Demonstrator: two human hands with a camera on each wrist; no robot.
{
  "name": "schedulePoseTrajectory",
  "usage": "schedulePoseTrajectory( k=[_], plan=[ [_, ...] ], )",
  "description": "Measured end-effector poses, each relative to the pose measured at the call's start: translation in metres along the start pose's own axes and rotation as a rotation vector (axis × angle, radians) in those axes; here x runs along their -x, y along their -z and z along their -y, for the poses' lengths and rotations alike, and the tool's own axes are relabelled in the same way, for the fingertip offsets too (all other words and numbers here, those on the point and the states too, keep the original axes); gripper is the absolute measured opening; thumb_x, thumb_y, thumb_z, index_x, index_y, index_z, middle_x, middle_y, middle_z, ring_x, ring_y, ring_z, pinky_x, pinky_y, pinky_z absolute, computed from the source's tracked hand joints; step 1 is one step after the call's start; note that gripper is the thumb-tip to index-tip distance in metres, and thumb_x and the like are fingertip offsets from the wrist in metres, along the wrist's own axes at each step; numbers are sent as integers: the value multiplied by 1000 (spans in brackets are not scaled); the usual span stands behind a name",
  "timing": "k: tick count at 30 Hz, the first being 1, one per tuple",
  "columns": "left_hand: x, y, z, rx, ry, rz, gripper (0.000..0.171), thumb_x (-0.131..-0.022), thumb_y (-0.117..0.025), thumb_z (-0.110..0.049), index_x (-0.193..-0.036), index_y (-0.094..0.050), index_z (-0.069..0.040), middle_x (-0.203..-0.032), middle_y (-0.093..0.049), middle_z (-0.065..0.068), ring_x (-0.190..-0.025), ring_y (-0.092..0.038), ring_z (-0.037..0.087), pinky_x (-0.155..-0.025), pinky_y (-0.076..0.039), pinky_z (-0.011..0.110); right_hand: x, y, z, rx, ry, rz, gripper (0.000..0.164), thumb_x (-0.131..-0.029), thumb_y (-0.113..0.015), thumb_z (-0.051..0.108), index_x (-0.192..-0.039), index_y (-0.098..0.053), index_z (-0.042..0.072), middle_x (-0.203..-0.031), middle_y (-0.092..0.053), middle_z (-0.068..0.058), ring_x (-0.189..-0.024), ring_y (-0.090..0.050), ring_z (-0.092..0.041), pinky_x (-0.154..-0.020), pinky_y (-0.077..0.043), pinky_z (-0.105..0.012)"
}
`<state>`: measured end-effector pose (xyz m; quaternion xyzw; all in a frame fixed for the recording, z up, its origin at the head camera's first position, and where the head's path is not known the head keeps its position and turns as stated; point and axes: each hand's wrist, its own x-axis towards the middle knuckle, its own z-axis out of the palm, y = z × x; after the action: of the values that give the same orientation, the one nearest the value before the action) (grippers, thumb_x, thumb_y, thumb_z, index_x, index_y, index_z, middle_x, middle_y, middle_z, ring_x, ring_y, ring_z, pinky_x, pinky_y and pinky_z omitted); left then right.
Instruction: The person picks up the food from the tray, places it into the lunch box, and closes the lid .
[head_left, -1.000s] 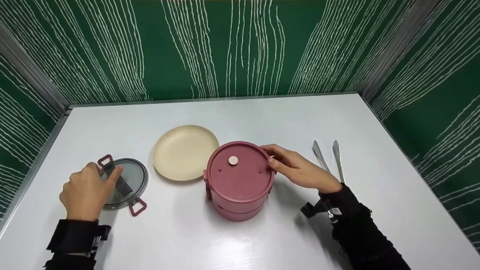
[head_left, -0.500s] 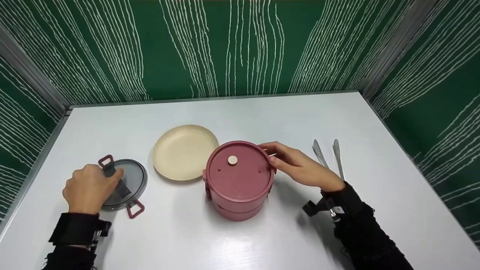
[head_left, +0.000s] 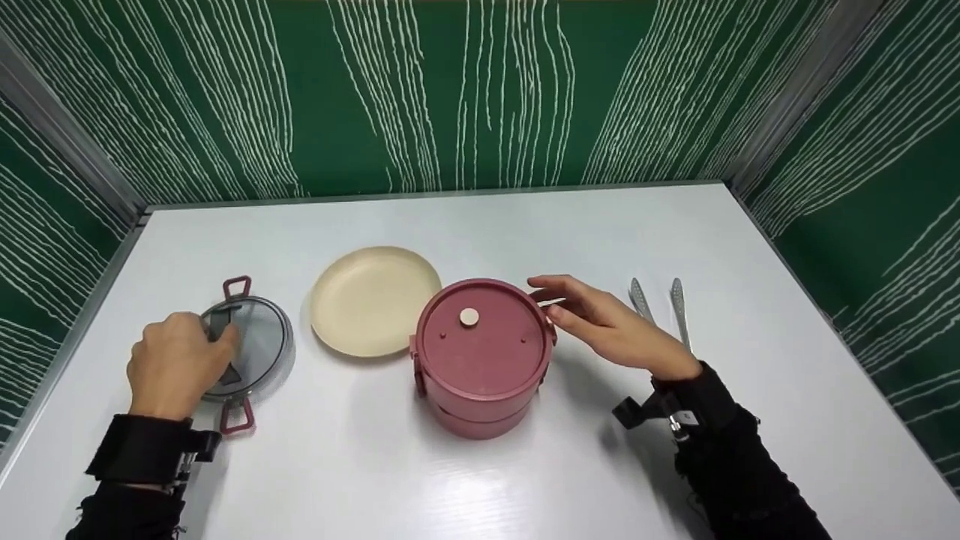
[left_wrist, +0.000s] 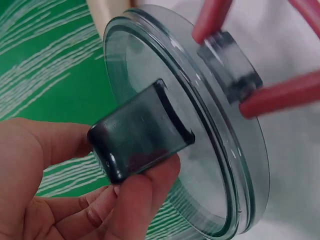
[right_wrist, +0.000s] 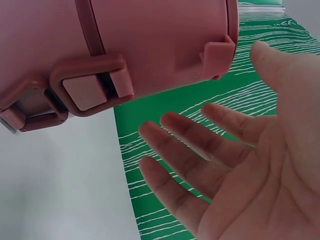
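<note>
My left hand (head_left: 180, 360) pinches the bar handle (left_wrist: 142, 132) of a round, see-through grey lid (head_left: 264, 341) at the left of the table. Red wire-like clips (head_left: 237, 417) stick out from two opposite sides of this lid. At the middle stands a dark red stacked lunch box (head_left: 480, 360), upright, its flat red top carrying a cream knob (head_left: 469, 318). Beside its right rim is my right hand (head_left: 611, 326), fingers spread and thumb apart. In the right wrist view, a gap shows between those fingers and the lunch box's side with its latches (right_wrist: 92, 85).
A cream plate (head_left: 375, 300) lies behind and left of the lunch box, its edge close to it. Two metal utensil handles (head_left: 679, 307) lie on the right, partly behind the right wrist. Green walls (head_left: 495, 97) with white lines border the white table (head_left: 337, 480).
The grey lid has turned clockwise under my left hand, so its clips now point to the back and front. My right hand has come off the lunch box rim, slightly to the right.
</note>
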<state>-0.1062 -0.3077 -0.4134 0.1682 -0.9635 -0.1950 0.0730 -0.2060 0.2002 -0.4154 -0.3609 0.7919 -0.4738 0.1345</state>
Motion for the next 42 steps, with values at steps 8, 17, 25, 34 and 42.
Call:
schedulePoseTrajectory(
  k=[8,17,25,34,42],
  plan=[
    [-1,27,-32,0,-116,-103,43,-100,-66,-33,-84,-69,6,-74,-69,25,-62,-64,40,-43,-40,35,1,2,3,8,-14,-15,46,-110,-51,19,-156,-44,23,-146,-59,1,-135,-56,-18,-110,-48,-35],
    [0,43,-86,46,-245,-126,40,-101,-66,-33,-104,-74,6,-83,-74,23,-70,-68,41,-54,-52,53,6,8,4,20,-49,-27,63,-103,-65,27,-160,-36,29,-151,-55,-2,-133,-59,-25,-109,-48,-51],
    [10,53,-137,81,-332,-95,37,-100,-66,-40,-112,-76,-7,-89,-74,14,-76,-67,35,-60,-51,55,7,11,7,38,-53,-45,69,-100,-70,29,-160,-35,33,-151,-53,4,-134,-57,-21,-111,-47,-51],
    [23,58,-181,94,-499,-11,27,-101,-67,-40,-107,-76,-16,-76,-64,4,-66,-56,24,-52,-40,36,9,18,13,49,-25,-76,72,-100,-71,26,-161,-34,29,-150,-54,5,-136,-55,-19,-113,-46,-43],
    [36,50,-212,88,-605,47,27,-99,-70,-42,-113,-78,-20,-83,-66,-1,-68,-56,19,-56,-43,36,14,24,17,40,-15,-107,76,-97,-75,21,-161,-34,29,-148,-56,4,-136,-54,-18,-113,-45,-37]
  ],
)
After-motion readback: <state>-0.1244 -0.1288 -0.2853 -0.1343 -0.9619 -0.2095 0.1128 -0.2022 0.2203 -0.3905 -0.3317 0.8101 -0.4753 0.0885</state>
